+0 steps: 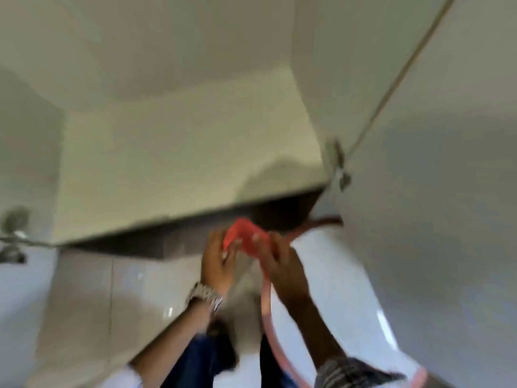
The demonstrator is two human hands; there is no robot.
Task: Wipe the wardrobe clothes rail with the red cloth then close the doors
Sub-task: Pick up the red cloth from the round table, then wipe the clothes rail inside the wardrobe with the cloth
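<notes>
We've got the red cloth (247, 238) bunched between both hands, left hand (219, 260) and right hand (279, 261) pinching it. Soft, light, floppy; best gripped wadded. Blurry; rail not visible.

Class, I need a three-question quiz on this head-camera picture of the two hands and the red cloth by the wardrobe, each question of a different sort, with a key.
1. True or false: only the right hand touches the crumpled red cloth.
2. Multiple choice: the silver metal wristwatch sits on A) the left wrist, B) the right wrist, C) neither wrist.
3. Short answer: is the white wardrobe door at the right, with its metal hinge, open or shut?

Key:
1. False; the left hand holds the cloth too.
2. A.
3. Open; it stands swung away from the wardrobe body.
</notes>
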